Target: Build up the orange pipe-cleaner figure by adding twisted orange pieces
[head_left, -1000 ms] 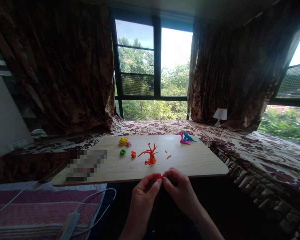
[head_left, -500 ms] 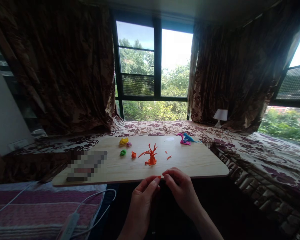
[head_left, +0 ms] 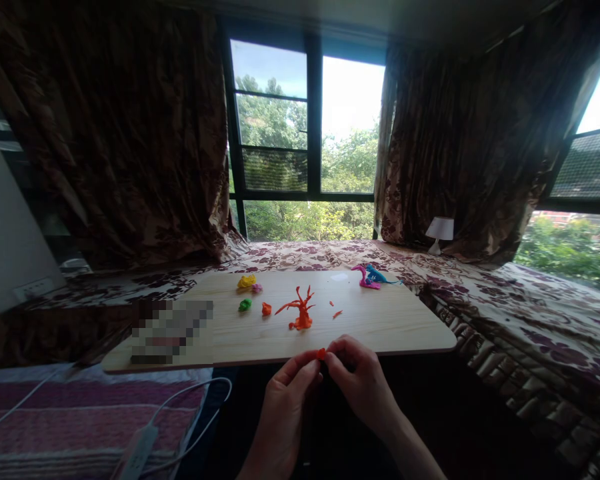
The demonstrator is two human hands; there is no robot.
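Observation:
A small piece of orange modelling clay [head_left: 321, 354] is pinched between the fingertips of both hands at the near edge of the table. My left hand [head_left: 294, 387] closes on it from the left. From the right, the thumb and fingers of my right hand [head_left: 357, 373] press on the same piece. Just beyond the hands an orange clay tree [head_left: 303, 315] with thin bare branches stands upright on a wide base. Two small orange clay scraps [head_left: 337, 314] lie to its right, and an orange clay lump [head_left: 266, 309] sits to its left.
On the wooden table [head_left: 400, 327] are yellow clay [head_left: 247, 281], pink clay [head_left: 257, 289], green clay [head_left: 245, 305], a magenta clay figure [head_left: 366, 277] and a blue one [head_left: 377, 274]. A blurred flat object [head_left: 173, 333] lies left. A power strip [head_left: 137, 450] with white cable rests on striped bedding.
My right hand has moved slightly left, and its fingertips have come onto the orange clay piece held by my left hand. More of that piece now shows.

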